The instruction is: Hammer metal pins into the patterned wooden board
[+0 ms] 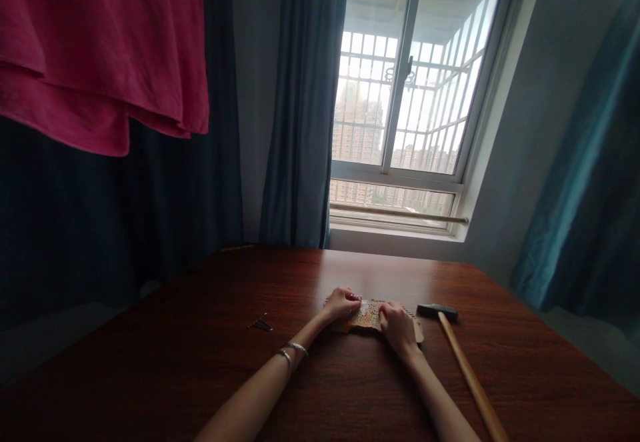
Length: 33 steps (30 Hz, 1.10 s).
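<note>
Pinching a thin, apparently metal nail [361,299] at the tan perforated board [369,315], left hand [343,303] may drop it if fingers slacken; right hand [398,326] rests, fingers curled, on the board's right, grip unclear.

My left forearm [251,395] is bare except for slender, curved, silver-coloured bands [299,347] above the wrist; whether one open bangle or two is unclear. My right forearm [434,395], left hand [343,305] and right hand [399,329] are bare.

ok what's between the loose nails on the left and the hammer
In the head view: the spotted tan board, with the left hand and right hand at it.
</note>
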Motion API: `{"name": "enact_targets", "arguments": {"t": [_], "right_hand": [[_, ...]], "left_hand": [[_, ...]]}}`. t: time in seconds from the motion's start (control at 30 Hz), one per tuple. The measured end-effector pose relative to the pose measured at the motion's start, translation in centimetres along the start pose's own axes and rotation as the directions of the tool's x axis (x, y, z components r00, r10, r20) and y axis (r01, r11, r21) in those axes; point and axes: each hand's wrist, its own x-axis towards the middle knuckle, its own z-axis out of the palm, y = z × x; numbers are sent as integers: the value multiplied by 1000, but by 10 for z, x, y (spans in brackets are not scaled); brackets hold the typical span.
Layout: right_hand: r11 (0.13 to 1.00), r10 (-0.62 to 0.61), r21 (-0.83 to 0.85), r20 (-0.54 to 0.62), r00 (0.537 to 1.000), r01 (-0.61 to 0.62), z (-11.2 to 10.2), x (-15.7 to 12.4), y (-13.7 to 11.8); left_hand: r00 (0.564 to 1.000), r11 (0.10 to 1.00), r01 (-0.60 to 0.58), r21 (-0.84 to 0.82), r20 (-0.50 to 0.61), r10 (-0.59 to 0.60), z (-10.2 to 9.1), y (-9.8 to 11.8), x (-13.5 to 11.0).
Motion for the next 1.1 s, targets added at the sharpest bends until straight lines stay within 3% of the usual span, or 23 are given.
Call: {"name": "enact_targets", "arguments": {"t": [0.17,0.27,0.37,0.5,0.6,0.7,0.8,0.87,1.0,1.1], "right_hand": [[1000,-13,6,-10,1000,13,0,-4,0],[1000,-17,20,-17,1000,17,2,-3,1],[999,-20,33,-23,1000,20,3,-4,2],[999,-14,40,-20,1000,14,4,-4,3],[999,-7,45,-15,1000,8,4,-3,3],[999,-4,54,-12,1000,5,5,-2,4],[998,1,70,-13,1000,0,6,-1,5],[997,4,83,-15,1000,-3,7,-2,5],[995,12,103,-21,1000,-10,7,-2,5],[993,7,121,-27,1000,-4,7,-3,5]], "left_hand": [[998,998,-67,19,-7,68,4,-12,4],[995,995,-104,8,-7,104,-10,-7,8],[995,995,-93,-36,-20,93,-49,12,11],[989,999,-38,-6,140,39,-120,35,0],[984,983,0,183,173,-32,-162,29,-22],[976,876,153,458,72,-208,-187,8,-47],[950,726,269,633,-51,-307,-200,-17,-68],[926,677,324,661,-75,-370,-204,-30,-78],[886,699,361,618,8,-464,-203,-46,-91],[886,716,373,590,4,-464,-198,-48,-94]]}}
